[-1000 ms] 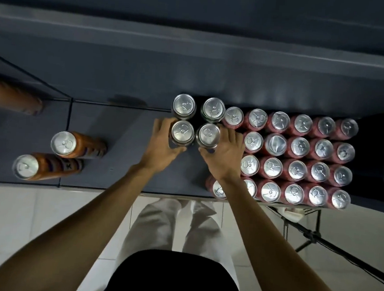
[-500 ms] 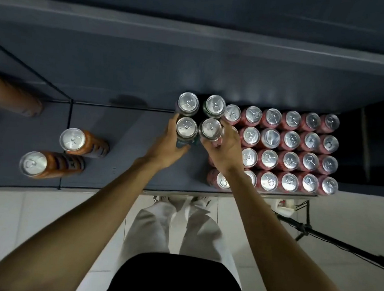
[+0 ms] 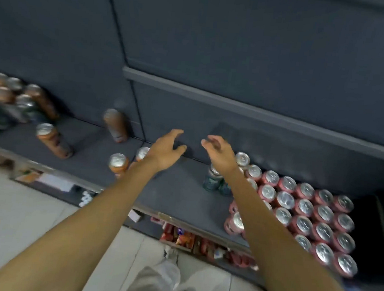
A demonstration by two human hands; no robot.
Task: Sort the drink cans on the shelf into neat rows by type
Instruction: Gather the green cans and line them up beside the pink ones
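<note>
My left hand (image 3: 166, 149) and my right hand (image 3: 219, 151) hover empty over the grey shelf (image 3: 177, 190), fingers spread, palms facing each other. Green cans (image 3: 213, 182) stand on the shelf under my right forearm, partly hidden. To the right, red cans (image 3: 304, 208) stand packed in neat rows. Orange cans stand loose to the left: one (image 3: 118, 163) by my left wrist, one (image 3: 52, 140) further left, one (image 3: 116, 124) against the back wall. A mixed, blurred cluster of orange and green cans (image 3: 6, 101) fills the far left.
An upper shelf ledge (image 3: 259, 109) juts out above the hands. A lower shelf with red snack packets (image 3: 183, 236) shows under the shelf edge. Pale tiled floor (image 3: 18, 211) and my grey trousers (image 3: 162, 282) lie below.
Both hands let go of the green cans and lifted off them, fingers now spread. The camera swung up and left, bringing the left-hand cans into view.
</note>
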